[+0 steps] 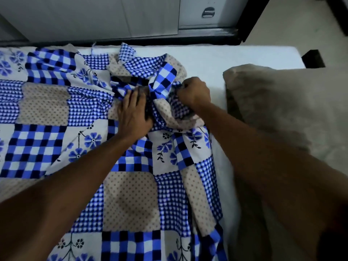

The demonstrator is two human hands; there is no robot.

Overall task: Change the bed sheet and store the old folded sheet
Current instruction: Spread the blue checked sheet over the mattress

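Observation:
A blue, white and beige patchwork bed sheet (56, 113) with checks, dots and flowers lies rumpled over the left and middle of the white mattress (235, 59). Its far right corner is bunched into folds. My left hand (134, 112) presses into that bunch, fingers curled around a fold. Just to its right, my right hand (194, 92) is a fist closed on the gathered corner of the sheet. The mattress is bare to the right of the bunch.
A beige pillow (278, 108) lies on the right side of the mattress, close to my right forearm. Behind the bed stands a grey cabinet (131, 16) with a metal handle (208, 12). A dark bed frame (312, 58) shows at the far right corner.

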